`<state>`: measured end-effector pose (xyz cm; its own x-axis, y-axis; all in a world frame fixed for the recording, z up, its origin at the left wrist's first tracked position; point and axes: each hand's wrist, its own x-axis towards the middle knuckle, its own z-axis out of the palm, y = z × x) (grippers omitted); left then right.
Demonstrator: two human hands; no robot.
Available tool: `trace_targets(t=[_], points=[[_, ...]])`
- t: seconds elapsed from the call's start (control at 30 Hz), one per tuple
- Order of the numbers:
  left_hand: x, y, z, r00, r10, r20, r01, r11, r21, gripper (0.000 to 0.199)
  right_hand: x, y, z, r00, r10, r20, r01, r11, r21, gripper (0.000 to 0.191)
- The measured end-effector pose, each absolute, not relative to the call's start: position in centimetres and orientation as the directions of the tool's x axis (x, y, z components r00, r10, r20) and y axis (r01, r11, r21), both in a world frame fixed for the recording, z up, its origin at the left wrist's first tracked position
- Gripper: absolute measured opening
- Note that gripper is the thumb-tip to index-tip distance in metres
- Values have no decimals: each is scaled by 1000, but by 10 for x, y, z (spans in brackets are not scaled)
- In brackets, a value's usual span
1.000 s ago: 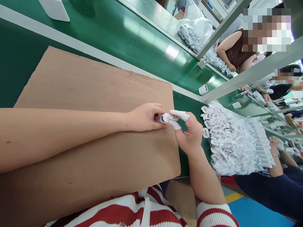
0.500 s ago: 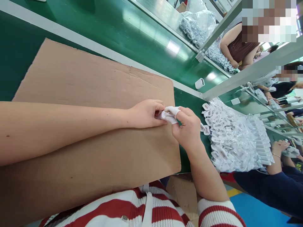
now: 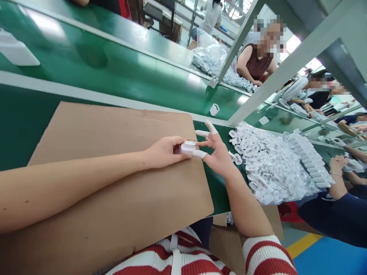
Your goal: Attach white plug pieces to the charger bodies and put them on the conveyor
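Note:
My left hand (image 3: pixel 164 152) pinches a small white plug adapter (image 3: pixel 187 148) between thumb and fingers, above the right part of a cardboard sheet (image 3: pixel 137 202). Metal pins stick up from the adapter's top side. My right hand (image 3: pixel 216 151) is at the adapter's right end, its fingers stretched and spread. White finger covers sit on its thumb and some fingertips. The thumb and one bare finger reach to the adapter's end; whether they press on it I cannot tell. Right of this hand lies a heap of white plastic parts (image 3: pixel 266 164) on clear plastic bags.
A green conveyor belt (image 3: pixel 120 72) runs beyond a pale rail, with a white adapter housing (image 3: pixel 214 110) standing on it. A larger white piece (image 3: pixel 17 49) lies at far left. A metal post (image 3: pixel 258 72) slants across the right. Co-workers sit across the belt and at right.
My right hand has gone from a closed grip at the adapter to spread fingers. The adapter's pins now show in my left hand. The camera view has shifted.

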<state>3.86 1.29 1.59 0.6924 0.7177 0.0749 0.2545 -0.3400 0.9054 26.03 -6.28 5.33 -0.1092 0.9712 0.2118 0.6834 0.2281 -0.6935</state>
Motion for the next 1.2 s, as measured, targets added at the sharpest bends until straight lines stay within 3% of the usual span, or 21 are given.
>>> trace_targets(t=[0.07,0.17,0.2,0.27,0.4,0.57,0.67,0.77,0.83,0.9,1.0,1.03,1.2], points=[[37,30,24,624,781,34,336,-307,890,42,285,-69,68,-56,986,158,829,134,-543,69],[30,77,36,432,902,16,483,-246,840,50,316,-77,82,169,985,-25,980,-171,-105,56],[27,96,39,365,931,16,529,-222,819,52,322,-77,83,245,965,-91,969,-248,-16,53],[20,134,43,260,964,61,625,-216,750,51,328,-72,81,329,926,-185,944,-329,33,47],[4,187,45,135,981,141,746,-195,637,54,325,-56,71,329,932,-155,938,-341,-63,30],[-7,201,43,14,996,82,830,-57,554,65,308,-51,61,252,968,-18,940,-249,-235,42],[2,195,39,-103,940,326,837,-95,539,90,298,-49,56,186,982,44,904,-153,-398,38],[33,188,35,20,822,569,825,-335,455,87,292,-45,49,138,988,69,832,-78,-550,31],[65,186,33,218,828,516,799,-455,393,79,291,-43,45,126,989,72,765,-51,-642,31],[102,186,29,346,860,375,775,-487,402,84,291,-40,41,142,987,74,672,-41,-739,38],[149,193,23,351,917,190,773,-399,494,111,291,-35,34,184,983,20,443,-64,-894,51],[161,195,22,315,938,144,768,-341,542,111,291,-33,33,182,983,-17,342,-79,-936,53],[180,196,21,294,953,67,729,-269,629,50,293,-30,36,187,975,-118,-72,-106,-992,52]])
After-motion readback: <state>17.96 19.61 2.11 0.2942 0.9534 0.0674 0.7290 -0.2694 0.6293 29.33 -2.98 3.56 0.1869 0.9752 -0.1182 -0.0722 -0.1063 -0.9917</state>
